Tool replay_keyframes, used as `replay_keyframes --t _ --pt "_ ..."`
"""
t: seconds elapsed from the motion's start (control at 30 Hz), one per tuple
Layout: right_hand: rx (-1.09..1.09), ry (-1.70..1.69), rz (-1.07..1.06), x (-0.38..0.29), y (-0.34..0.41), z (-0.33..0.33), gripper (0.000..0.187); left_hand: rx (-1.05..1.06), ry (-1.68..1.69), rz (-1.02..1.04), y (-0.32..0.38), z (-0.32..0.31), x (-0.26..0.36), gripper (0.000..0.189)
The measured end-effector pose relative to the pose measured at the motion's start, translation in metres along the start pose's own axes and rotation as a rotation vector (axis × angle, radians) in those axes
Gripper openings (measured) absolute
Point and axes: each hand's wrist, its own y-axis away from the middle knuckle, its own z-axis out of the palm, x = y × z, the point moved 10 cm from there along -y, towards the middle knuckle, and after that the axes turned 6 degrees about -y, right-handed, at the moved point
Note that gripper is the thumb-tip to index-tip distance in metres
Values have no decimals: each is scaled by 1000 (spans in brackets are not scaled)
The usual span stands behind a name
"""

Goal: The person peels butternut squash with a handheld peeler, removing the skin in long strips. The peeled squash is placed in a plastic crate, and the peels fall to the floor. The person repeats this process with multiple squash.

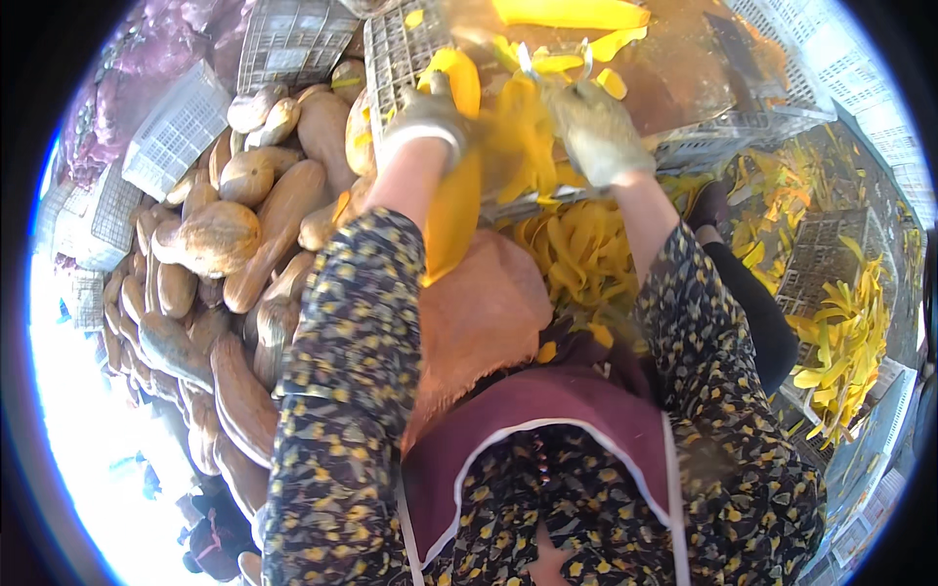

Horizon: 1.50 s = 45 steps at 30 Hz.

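My left hand (432,121), in a pale work glove, is closed on a long peeled yellow-orange squash (451,220) that reaches down towards my lap. My right hand (597,132), gloved too, grips a Y-shaped peeler (555,62), whose two metal arms stick up past the fingers. Yellow peelings (527,139), partly blurred, hang between my hands. More peelings (582,253) are heaped below, beside the orange cloth (480,304) on my lap.
Many unpeeled tan squashes (275,234) are piled at the left, near plastic crates (176,128). Peeled yellow pieces (571,13) lie on the brown surface (681,73) ahead. At the right, peelings (843,344) fill a crate and litter the floor. A person (216,542) is at the lower left.
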Motion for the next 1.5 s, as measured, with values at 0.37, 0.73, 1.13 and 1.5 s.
replay_keyframes --t 0.37,0.73,1.13,1.5 --pt "-119 -117 61 55 -120 39 39 -48 588 39 -50 13 -65 104" --pt "-207 97 -5 98 -92 -4 50 -107 610 112 -25 3 -38 100" --pt "-273 -50 -321 30 52 4 39 214 223 165 6 -7 -10 97" --pt "-188 37 -290 -4 -178 60 39 -193 712 66 -22 14 -30 107"
